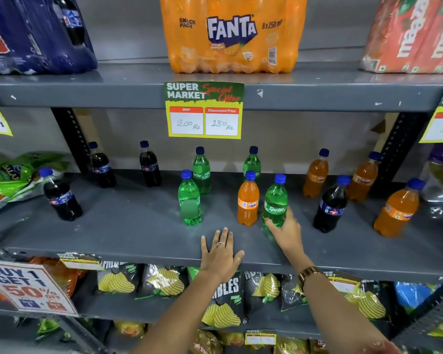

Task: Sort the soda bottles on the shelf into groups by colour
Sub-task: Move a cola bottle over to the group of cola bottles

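Shelf: grey painted metal shelf [128, 226], flat and scuffed, with dark perforated uprights at the back.
Green bottles: four translucent green plastic soda bottles with blue caps in the middle; two at the back [202, 172] [252, 163], one at front left [189, 199], and the front Sprite bottle [275, 200] on the right of the group.
Orange bottles: four clear plastic bottles of orange soda with blue caps; three stand to the right [315, 175] [363, 178] [397, 209], while the stray orange Fanta bottle [248, 199] stands among the green ones, just beside the front Sprite bottle.
Dark bottles: four glossy plastic bottles of dark cola; three on the left [62, 195] [101, 166] [149, 164], and one dark cola bottle [331, 204] among the orange ones on the right.
Right hand: the right hand [284, 229] reaches forward, arm stretched up from lower right, a gold-coloured wristwatch [308, 274] on the wrist; its fingers [289, 213] are wrapped around the lower body of the front Sprite bottle, which stands upright on the shelf.
Left hand: the left hand [221, 254] lies palm down on the shelf's front edge, fingers spread and flat, holding nothing; rings on two fingers.
Around: orange shrink-wrapped Fanta multipack [233, 34] on the shelf above; yellow paper price tag [204, 111] hanging from that shelf's edge; crinkled black and yellow crisp packets [223, 302] on the shelf below; green snack bags [10, 180] at far left.
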